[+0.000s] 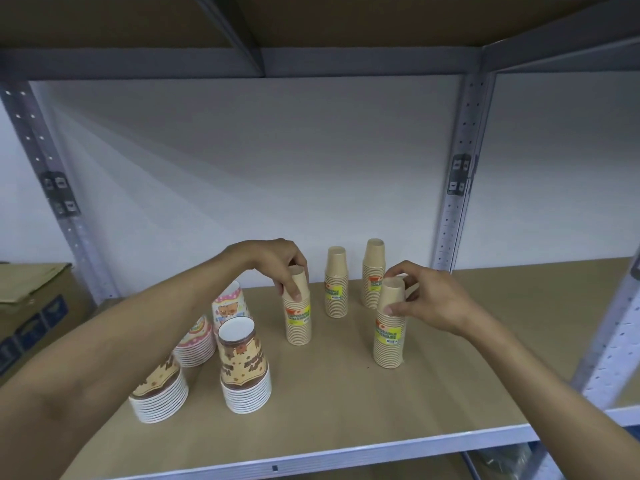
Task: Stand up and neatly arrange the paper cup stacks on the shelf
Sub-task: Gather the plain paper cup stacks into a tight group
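Left hand [277, 263] closes its grip on the top of an upright tan stack [298, 315]; right hand [427, 299] pinches the top of another [389, 336]. Both stand on the shelf [346, 410], two more tan stacks [336, 289] behind, printed stacks [244, 368] at left.

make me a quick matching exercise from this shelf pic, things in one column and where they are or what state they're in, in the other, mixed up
Things:
1. left hand
2. right hand
3. cardboard box
4. brown printed cup stack

Places or states:
A. far left, off the shelf
B. standing free, white inside showing on top
C. gripping the top of the front right plain stack
D. gripping the top of a plain stack left of centre

Pairs: 1-D, 2-C, 3-A, 4-B
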